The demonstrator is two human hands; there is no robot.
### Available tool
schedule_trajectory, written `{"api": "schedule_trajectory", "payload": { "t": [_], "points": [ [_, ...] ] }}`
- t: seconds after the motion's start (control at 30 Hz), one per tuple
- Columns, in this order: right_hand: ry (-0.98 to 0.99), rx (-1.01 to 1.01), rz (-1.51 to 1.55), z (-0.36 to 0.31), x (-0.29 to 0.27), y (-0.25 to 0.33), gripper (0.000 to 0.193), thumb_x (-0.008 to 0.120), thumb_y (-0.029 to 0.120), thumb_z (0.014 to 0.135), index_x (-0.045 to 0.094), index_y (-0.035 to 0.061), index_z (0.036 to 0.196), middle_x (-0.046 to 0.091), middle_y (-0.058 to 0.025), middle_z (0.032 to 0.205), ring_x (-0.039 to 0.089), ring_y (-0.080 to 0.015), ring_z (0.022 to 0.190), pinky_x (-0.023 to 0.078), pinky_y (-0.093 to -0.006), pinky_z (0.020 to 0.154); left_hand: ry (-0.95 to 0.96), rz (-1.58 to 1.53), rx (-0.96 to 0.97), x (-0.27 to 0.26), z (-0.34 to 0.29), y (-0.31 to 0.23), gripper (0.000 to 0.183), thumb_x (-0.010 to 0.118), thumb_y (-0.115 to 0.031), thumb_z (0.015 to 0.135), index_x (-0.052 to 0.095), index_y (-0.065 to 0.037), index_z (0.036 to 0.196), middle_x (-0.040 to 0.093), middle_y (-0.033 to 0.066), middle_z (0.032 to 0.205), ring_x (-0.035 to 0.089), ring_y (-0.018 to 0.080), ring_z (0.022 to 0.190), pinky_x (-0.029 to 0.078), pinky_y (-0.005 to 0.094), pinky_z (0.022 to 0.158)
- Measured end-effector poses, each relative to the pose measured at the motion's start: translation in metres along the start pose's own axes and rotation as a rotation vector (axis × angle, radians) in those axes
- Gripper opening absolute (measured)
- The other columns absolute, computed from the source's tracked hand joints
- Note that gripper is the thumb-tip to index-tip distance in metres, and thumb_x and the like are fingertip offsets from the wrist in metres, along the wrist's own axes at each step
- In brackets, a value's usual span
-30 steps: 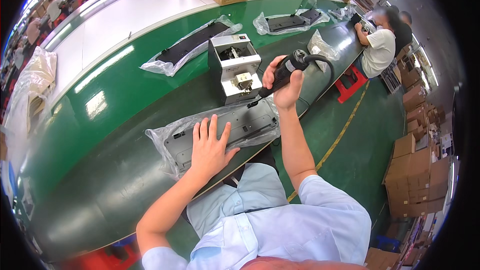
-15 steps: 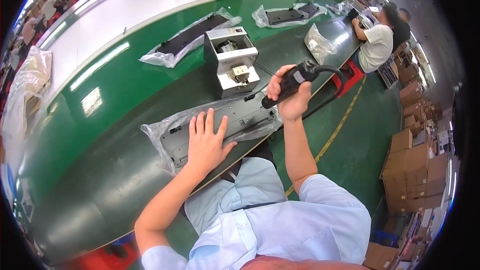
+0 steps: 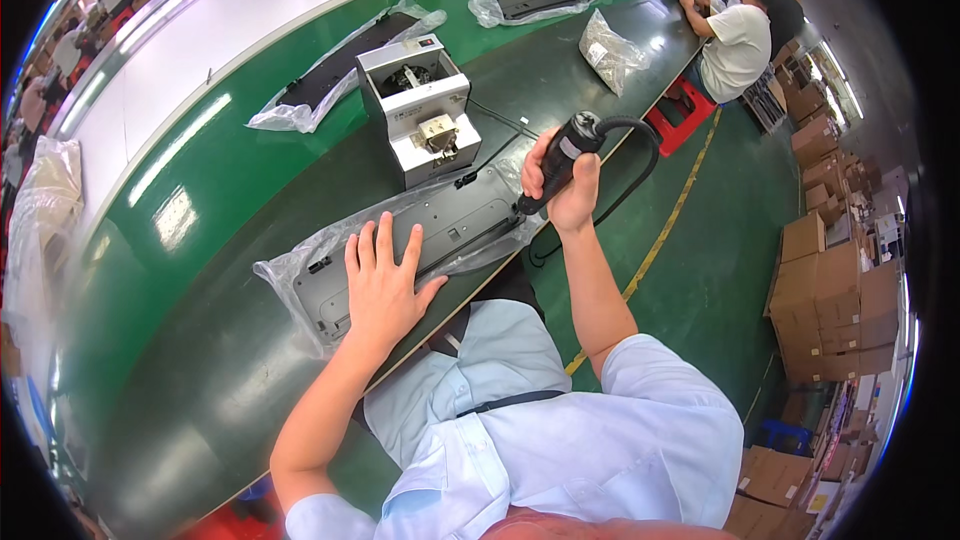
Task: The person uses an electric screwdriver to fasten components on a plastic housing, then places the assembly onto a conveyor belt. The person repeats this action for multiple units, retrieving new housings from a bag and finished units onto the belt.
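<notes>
A long grey plastic panel, much like the underside of a keyboard, lies on a crumpled clear plastic bag at the table's front edge. My left hand rests on its left half, fingers spread flat. My right hand grips a black electric screwdriver, tilted, with its cord curling off to the right. The screwdriver's tip is down at the panel's right end; whether it touches a screw is too small to tell. Just beyond the panel stands a white and black screw feeder.
More dark panels on clear bags, one on the far left and another farther back, lie beyond the feeder. A clear bag of small parts lies to the right. Two people sit farther along the table, by a red stool. Cartons are stacked at right.
The whole view has shifted, so the table things sit farther left and higher. The screwdriver has moved right along the panel toward its right end. My left hand stays on the panel.
</notes>
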State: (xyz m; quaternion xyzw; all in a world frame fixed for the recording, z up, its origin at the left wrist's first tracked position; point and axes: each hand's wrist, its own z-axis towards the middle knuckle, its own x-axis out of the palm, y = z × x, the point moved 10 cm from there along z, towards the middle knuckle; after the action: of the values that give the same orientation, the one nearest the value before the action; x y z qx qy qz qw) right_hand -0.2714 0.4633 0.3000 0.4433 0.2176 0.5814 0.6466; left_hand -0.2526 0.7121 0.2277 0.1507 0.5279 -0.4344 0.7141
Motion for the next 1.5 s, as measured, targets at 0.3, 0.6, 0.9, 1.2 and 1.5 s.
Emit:
{"api": "schedule_trajectory", "payload": {
  "t": [0.3, 0.6, 0.9, 1.2, 1.5],
  "points": [
    [-0.019, -0.082, 0.062, 0.004, 0.011, 0.023, 0.083, 0.063, 0.073, 0.09, 0.057, -0.0075, 0.109, 0.058, -0.0082, 0.068, 0.054, -0.0145, 0.055, 0.043, -0.0282, 0.052, -0.003, -0.035, 0.02, -0.003, 0.007, -0.001, 0.075, 0.083, -0.047, 0.076, 0.063, -0.011, 0.138, 0.047, 0.0259, 0.147, 0.044, 0.0447, 0.131, 0.032, 0.0577, 0.11],
    [-0.004, -0.342, 0.114, 0.076, 0.098, 0.017, 0.067, 0.061, 0.062, 0.098, 0.057, -0.0049, 0.104, 0.059, -0.0088, 0.07, 0.054, -0.0126, 0.056, 0.042, -0.0264, 0.052, -0.051, -0.059, 0.061, 0.016, 0.042, -0.057, 0.072, 0.078, -0.053, 0.08, 0.064, -0.008, 0.136, 0.049, 0.0261, 0.147, 0.042, 0.0437, 0.136, 0.03, 0.06, 0.114],
    [0.047, -0.116, 0.064, 0.043, 0.112, 0.004, 0.08, 0.057, 0.073, 0.094, 0.057, -0.0061, 0.106, 0.057, -0.0091, 0.066, 0.054, -0.0151, 0.053, 0.046, -0.0296, 0.052, -0.025, -0.018, -0.179, -0.038, -0.04, 0.027, 0.083, 0.078, -0.043, 0.085, 0.048, 0.004, 0.146, 0.041, 0.029, 0.153, 0.038, 0.0456, 0.143, 0.026, 0.0602, 0.119],
    [0.102, 0.023, 0.157, 0.025, 0.133, -0.048, 0.07, 0.056, 0.067, 0.098, 0.058, -0.0027, 0.101, 0.058, -0.0078, 0.067, 0.055, -0.0122, 0.055, 0.044, -0.0264, 0.051, 0.001, -0.071, -0.139, -0.03, -0.056, 0.04, 0.084, 0.076, -0.047, 0.086, 0.048, 0.003, 0.147, 0.041, 0.028, 0.154, 0.037, 0.0432, 0.144, 0.023, 0.0607, 0.12],
    [0.113, 0.008, 0.076, 0.022, 0.142, -0.044, 0.075, 0.059, 0.07, 0.095, 0.06, -0.0044, 0.102, 0.059, -0.0079, 0.07, 0.055, -0.0119, 0.057, 0.044, -0.0258, 0.051, -0.021, -0.083, -0.137, -0.031, -0.062, 0.045, 0.084, 0.075, -0.049, 0.086, 0.049, 0.003, 0.147, 0.041, 0.0287, 0.154, 0.037, 0.0435, 0.144, 0.023, 0.0607, 0.12]
  ]
}}
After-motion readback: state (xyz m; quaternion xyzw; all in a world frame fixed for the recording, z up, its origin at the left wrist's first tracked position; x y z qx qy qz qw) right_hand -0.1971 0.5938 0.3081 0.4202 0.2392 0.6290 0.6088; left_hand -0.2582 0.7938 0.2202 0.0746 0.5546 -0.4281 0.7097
